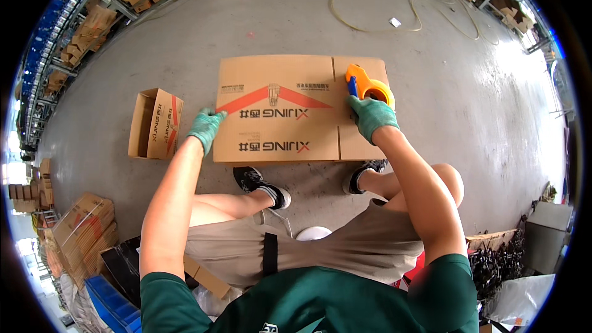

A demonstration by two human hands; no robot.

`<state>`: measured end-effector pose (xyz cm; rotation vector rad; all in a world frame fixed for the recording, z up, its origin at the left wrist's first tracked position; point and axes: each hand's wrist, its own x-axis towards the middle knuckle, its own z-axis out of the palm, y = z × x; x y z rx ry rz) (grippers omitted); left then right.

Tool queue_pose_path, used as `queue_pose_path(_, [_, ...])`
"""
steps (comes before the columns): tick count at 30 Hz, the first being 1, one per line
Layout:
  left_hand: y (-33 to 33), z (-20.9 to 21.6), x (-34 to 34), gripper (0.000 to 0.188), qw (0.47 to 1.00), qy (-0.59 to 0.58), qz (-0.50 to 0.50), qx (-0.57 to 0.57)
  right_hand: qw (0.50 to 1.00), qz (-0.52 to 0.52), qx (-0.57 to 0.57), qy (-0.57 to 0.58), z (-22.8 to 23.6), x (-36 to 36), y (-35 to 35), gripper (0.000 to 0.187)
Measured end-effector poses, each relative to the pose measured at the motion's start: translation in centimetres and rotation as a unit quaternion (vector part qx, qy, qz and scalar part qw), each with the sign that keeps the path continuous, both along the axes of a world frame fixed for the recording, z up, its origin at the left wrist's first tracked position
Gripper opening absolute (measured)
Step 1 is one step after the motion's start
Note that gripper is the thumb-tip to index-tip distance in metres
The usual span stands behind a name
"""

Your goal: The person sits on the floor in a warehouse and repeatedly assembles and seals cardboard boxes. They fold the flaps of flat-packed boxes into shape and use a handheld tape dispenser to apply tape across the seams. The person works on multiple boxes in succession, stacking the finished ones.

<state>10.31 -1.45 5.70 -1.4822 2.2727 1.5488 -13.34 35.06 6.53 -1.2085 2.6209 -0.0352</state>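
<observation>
A large brown cardboard box point(259, 129) with a red chevron and dark print lies in front of me, its top flat. My left hand point(206, 128), in a green glove, grips the box's left edge, with a fingertip reaching over its top. In my right hand point(375, 117), also gloved in green, is a tape dispenser point(367, 81) with an orange-yellow body and a blue part. It rests on or just above the right end of the box; I cannot tell which. The right fingers are closed round its near end and partly hidden.
A smaller open carton point(161, 126) stands on the floor to the left. Flattened cardboard point(86, 228) and a blue bin point(111, 305) are at the lower left. A pale hose point(336, 12) winds across the far floor. Dark parts point(496, 265) are heaped at the lower right.
</observation>
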Motion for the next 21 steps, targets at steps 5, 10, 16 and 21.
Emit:
queue_pose_path(5, [-2.8, 0.6, 1.2, 0.029, 0.988, 0.149, -0.006, 0.035, 0.988, -0.091, -0.122, -0.016, -0.6, -1.3, 0.7, 0.031])
queue_pose_path(10, [-7.0, 5.3, 4.6, 0.042, 0.951, 0.291, 0.085, 0.064, 0.974, -0.181, -0.132, 0.02, 4.4, -1.7, 2.4, 0.045])
queue_pose_path(16, [-9.7, 3.8, 7.9, 0.048, 0.932, 0.34, 0.121, -0.013, 0.938, -0.304, -0.151, -0.071, 2.1, 2.2, 0.0, 0.054])
queue_pose_path(21, [-10.1, 2.7, 8.8, 0.05, 0.947, 0.31, 0.085, -0.022, 0.986, -0.084, -0.128, 0.064, 10.6, 1.9, -1.6, 0.066])
